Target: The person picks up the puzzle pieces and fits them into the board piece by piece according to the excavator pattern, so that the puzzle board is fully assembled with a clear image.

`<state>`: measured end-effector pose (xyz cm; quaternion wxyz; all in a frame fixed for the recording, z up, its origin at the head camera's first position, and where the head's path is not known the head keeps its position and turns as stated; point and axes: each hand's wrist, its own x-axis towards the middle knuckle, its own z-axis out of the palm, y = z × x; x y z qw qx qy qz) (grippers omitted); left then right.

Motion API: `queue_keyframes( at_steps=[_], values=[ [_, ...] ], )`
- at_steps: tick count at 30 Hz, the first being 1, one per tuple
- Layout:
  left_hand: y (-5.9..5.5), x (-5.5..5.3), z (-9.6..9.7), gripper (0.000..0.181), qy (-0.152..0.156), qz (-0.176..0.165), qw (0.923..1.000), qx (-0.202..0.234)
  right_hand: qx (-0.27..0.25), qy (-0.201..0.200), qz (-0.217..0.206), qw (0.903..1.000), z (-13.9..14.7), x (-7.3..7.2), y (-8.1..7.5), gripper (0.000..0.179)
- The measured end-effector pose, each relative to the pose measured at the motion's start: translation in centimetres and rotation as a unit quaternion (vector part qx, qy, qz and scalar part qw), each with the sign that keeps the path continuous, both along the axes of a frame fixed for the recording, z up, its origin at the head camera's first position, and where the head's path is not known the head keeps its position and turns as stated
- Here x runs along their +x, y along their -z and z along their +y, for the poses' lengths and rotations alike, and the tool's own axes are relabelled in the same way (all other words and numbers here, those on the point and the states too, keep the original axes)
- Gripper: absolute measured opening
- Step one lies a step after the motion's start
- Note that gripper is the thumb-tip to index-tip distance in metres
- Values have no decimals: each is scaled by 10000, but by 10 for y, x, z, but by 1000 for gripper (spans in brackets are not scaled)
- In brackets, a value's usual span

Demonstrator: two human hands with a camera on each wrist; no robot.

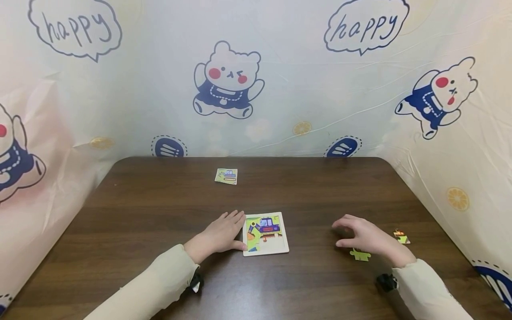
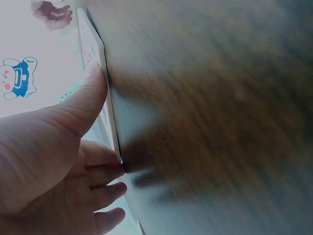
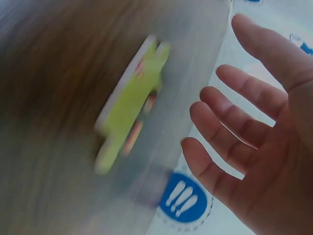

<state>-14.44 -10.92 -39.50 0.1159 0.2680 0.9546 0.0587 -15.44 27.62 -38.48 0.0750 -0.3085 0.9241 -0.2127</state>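
Observation:
A square jigsaw puzzle tray [image 1: 277, 245] with a white border lies mid-table, showing a blue excavator on green; its lower right part is bare white. My left hand [image 1: 219, 233] rests at the tray's left side, fingers straight along the far corner and thumb on the near corner. Over the table to the right, my right hand [image 1: 366, 234] holds nothing, its fingers apart and slightly bent. Beneath its wrist side lies a green puzzle piece [image 1: 361, 256], blurred in the right wrist view. Farther right sits a multicoloured puzzle piece [image 1: 402, 237], partly behind the right hand's wrist.
A small picture card [image 1: 226, 176] with a similar excavator lies near the far edge of the brown wooden table [image 1: 168, 186]. Behind and beside the table hangs a pale curtain [image 1: 288, 98] printed with cartoon bears.

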Motion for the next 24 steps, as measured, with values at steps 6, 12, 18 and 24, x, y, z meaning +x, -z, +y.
queue_keyframes(
  at_steps=[6, 12, 18, 24],
  values=[
    [1, 0, 0, 84, 27, 30, 10000, -18, -61, -40, 13, 10000, 24, 7, 1, 37],
    [2, -2, 0, 84, -4, 9, 10000, -3, -212, -161, 32, 9996, 41, 14, 7, 32],
    [2, -2, -1, 84, -48, 6, 10000, 20, -234, -292, 59, 9993, 52, 17, 10, 31],
    [3, -3, 0, 84, -39, 2, 10000, 16, -229, -373, 22, 9990, 55, 17, 14, 31]
  ],
)
